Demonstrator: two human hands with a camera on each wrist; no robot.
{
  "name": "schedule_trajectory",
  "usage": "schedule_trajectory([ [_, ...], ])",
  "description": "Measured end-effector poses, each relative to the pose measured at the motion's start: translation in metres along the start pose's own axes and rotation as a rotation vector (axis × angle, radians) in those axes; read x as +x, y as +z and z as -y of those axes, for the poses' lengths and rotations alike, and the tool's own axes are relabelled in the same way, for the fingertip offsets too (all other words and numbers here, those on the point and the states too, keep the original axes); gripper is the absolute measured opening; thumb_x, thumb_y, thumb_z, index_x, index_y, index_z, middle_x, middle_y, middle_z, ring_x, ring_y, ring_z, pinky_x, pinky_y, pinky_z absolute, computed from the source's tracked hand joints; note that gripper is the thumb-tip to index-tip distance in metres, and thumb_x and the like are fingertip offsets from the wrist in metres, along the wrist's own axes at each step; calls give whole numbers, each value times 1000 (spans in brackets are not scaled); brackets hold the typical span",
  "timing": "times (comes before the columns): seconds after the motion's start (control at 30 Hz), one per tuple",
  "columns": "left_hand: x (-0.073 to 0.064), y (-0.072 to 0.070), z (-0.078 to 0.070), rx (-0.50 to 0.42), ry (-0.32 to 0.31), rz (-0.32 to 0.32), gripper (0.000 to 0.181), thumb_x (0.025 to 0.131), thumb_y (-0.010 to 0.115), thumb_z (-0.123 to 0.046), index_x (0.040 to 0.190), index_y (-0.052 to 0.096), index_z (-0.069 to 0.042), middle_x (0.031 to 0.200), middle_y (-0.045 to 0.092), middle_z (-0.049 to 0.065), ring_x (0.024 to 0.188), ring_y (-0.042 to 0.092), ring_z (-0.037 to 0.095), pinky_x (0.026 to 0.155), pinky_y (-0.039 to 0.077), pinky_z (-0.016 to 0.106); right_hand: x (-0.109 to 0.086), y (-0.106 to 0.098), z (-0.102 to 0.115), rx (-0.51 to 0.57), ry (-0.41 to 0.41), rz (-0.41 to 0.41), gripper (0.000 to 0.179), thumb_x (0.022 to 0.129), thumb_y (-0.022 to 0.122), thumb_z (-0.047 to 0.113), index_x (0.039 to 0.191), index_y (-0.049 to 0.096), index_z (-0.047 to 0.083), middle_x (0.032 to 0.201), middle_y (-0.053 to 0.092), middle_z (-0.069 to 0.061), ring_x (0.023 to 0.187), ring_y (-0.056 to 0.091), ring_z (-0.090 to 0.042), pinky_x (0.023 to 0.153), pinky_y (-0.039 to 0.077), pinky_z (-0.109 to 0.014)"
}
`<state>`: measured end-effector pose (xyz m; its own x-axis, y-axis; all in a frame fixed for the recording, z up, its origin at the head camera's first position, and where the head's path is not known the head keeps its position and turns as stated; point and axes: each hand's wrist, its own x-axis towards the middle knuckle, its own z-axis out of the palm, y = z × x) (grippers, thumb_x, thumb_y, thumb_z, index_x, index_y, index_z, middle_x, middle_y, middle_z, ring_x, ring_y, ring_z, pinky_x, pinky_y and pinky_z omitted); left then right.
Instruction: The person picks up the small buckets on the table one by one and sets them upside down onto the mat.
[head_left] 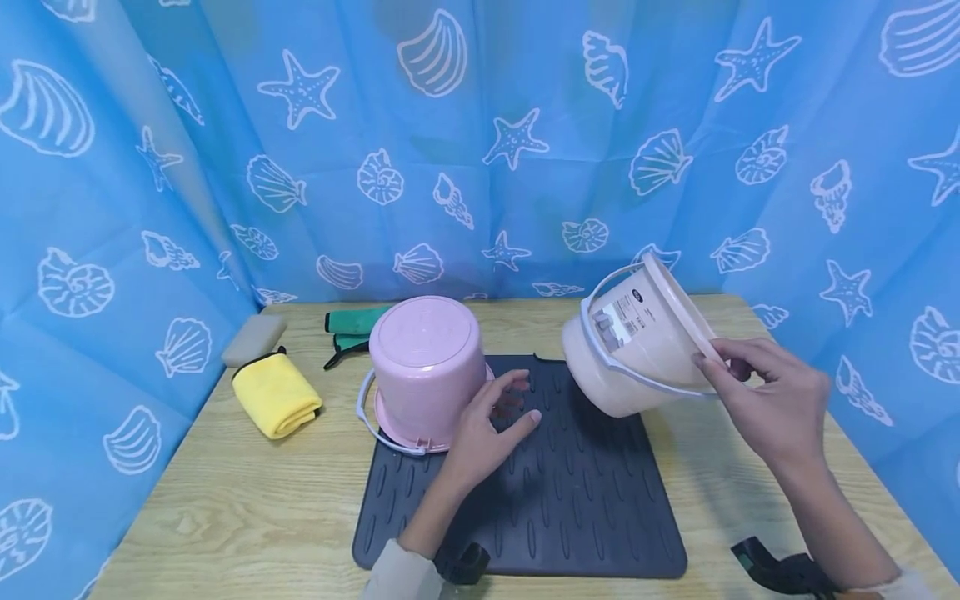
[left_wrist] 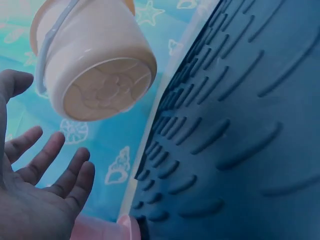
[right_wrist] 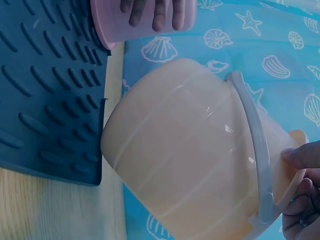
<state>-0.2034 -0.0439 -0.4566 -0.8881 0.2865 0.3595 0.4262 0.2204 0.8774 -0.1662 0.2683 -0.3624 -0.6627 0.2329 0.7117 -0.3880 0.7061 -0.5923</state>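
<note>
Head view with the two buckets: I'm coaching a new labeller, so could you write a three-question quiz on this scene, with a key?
1. Which hand grips the cream bucket? a) left b) right c) both
2. True or false: the pink bucket is upside down.
3. Fill in: in the head view, the folded yellow cloth lies to the ____ of the pink bucket.

Key:
1. b, the right hand
2. True
3. left

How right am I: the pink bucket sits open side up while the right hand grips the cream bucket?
Not open side up: the head view shows the pink bucket upside down, base on top. The right hand does grip the cream bucket.
</note>
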Motion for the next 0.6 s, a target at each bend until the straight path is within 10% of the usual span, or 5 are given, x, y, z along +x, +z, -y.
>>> schedule_trajectory([
  [0.6, 39, 9, -8, -22, -43, -7, 78, 89, 71, -51, 155, 30, -40, 153, 38, -6, 139, 40, 27, 110, 34, 56, 0, 5, -8, 88, 265, 16, 25, 82, 83, 12, 105, 79, 4, 83, 67, 6, 67, 56, -11, 54, 44, -13],
])
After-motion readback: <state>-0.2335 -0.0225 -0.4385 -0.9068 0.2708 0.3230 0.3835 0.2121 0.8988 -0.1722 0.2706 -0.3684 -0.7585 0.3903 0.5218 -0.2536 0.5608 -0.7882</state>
